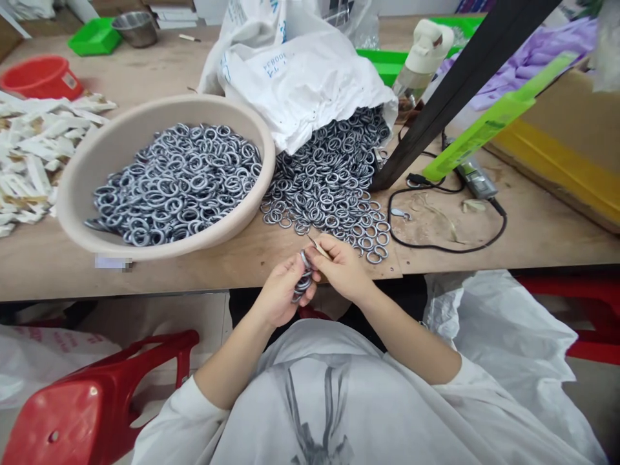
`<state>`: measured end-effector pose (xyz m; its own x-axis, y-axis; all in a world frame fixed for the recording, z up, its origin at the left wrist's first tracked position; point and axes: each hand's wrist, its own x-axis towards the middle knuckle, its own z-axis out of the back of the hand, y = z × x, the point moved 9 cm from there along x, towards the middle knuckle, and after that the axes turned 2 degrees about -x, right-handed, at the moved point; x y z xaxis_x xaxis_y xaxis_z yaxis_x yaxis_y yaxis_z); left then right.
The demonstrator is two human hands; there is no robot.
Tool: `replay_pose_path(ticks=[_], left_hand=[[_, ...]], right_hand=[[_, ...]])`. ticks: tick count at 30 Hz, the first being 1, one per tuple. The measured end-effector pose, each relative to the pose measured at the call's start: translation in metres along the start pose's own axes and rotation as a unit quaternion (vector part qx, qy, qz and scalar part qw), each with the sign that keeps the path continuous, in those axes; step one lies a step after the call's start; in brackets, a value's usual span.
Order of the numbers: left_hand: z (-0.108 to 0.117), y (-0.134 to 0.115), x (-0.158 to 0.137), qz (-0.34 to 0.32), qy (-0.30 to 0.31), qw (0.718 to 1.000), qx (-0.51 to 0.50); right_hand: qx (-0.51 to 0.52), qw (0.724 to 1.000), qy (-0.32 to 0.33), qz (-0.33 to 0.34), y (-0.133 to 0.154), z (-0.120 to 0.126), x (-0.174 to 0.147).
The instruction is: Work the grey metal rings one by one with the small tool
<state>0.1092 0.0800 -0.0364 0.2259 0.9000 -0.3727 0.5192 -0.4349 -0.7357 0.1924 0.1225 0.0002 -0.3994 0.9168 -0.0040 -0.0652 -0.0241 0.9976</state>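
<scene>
Left hand: the left hand [281, 290] is curled around a short stack of grey rings [302, 284], thumb pressed over them, just off the near edge of the wooden surface [213, 274].
Right hand: the right hand [343, 266] pinches a slim pale-handled tool [320, 248], its thin tip pointing far and left; its fingertips meet the topmost held ring.
Step in hand: apparently handling rings one at a time at the top of the stack, with the tool kept ready; whether its tip touches a ring is too small to tell.
Next move calls for: probably a steady left grip on the stack while the right fingertips control the top ring without dropping the tool.
Beige tub: the beige tub [267, 142], left of the hands, holds a broad mound of similar rings [184, 181].
White sack: the white sack [314, 77], far of the hands, lies with its mouth facing near; a loose ring heap [334, 187] spreads from it towards the near edge.
Red basin: far left, the red basin [39, 76] stands beside white pieces [33, 152]; its contents cannot be told.
Bottle: right of the sack, the lidded bottle [420, 58] holds something brownish.
</scene>
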Motion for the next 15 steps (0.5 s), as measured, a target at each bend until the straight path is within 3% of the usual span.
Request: replay_pose_path(ticks=[3,7,12,15], left_hand=[[-0.005,0.002,0.001,-0.003,0.003,1.000,-0.009],[-0.003,-0.003,-0.001,-0.027,-0.011,1.000,0.004],[-0.004,-0.002,-0.002,-0.029,-0.034,0.999,0.019],[-0.005,-0.003,-0.003,-0.029,-0.040,0.999,0.014]], right_hand=[[-0.027,0.998,-0.047,0.035,0.004,0.005,-0.004],[-0.042,0.992,-0.034,0.114,0.021,0.008,-0.007],[-0.086,0.990,-0.051,0.098,0.020,0.012,-0.008],[-0.187,0.970,-0.084,0.128,0.027,0.017,-0.013]])
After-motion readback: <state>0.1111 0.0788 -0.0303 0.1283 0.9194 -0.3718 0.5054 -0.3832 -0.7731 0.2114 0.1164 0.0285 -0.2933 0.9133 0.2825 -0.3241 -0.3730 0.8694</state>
